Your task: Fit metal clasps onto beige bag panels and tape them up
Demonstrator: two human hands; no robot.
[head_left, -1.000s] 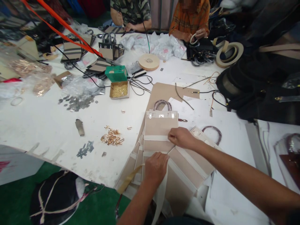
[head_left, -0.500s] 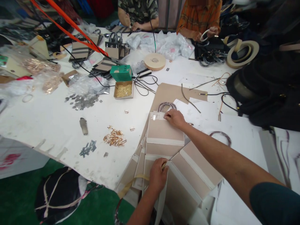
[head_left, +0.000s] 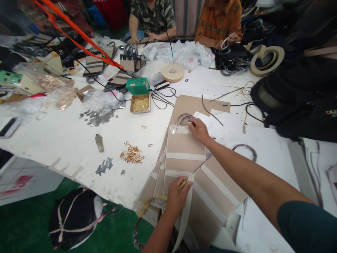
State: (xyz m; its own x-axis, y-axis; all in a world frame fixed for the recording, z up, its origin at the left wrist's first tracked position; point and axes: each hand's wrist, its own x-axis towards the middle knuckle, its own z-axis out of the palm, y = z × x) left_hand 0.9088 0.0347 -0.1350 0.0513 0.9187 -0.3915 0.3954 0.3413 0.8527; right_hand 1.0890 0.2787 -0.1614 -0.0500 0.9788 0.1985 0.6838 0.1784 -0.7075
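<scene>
My left hand [head_left: 177,196] is closed around a pale strip of tape [head_left: 185,214] that hangs down past my wrist. A yellowish length of strip [head_left: 147,205] shows on the other side of the same hand. Beneath it lie overlapping beige bag panels [head_left: 210,207] with whitish bands. At the top edge of the uppermost panel [head_left: 185,146], my right hand [head_left: 199,130] has its fingers pinched together; what they grip is too small to make out. A wrapped loop handle [head_left: 184,118] rises behind that edge, and a small metal plate [head_left: 173,131] sits at its left.
Left on the table lie gold clips [head_left: 132,154], grey metal pieces [head_left: 97,117] and a box of gold bits [head_left: 140,104]. A tape roll [head_left: 172,72] lies farther back. Dark bags [head_left: 297,95] stand right. Two people [head_left: 152,21] work across the table.
My left hand has risen slightly, and the pale strip now shows above its fingertips. My right hand stays at the panel's top edge, a little farther right. The whole view has shifted slightly.
</scene>
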